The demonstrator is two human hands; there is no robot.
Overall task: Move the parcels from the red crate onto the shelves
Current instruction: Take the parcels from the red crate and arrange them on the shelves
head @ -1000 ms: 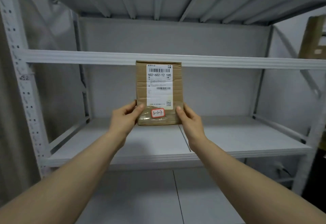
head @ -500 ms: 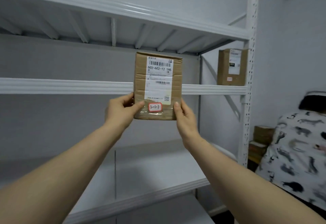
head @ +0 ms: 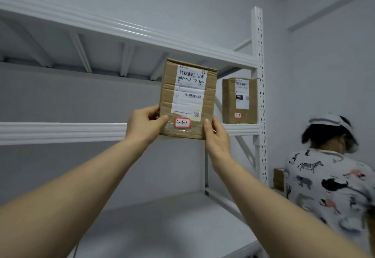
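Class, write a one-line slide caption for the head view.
Left hand and right hand hold a labelled parcel upright before the white shelves, where another parcel stands.

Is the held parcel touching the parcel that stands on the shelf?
Apart. The head view shows bare wall between held parcel and shelf parcel.

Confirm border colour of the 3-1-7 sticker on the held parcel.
Red border around a white sticker on the parcel, head view.

Single head-worn wide-angle view. White metal shelving (head: 60, 133) is faced from close in and seen from slightly below, the underside of the upper shelf (head: 101, 58) being exposed. A parcel (head: 187, 95), held out ahead, is centred. The right upright (head: 258, 75) and a second person (head: 332, 176) are taken in at right.
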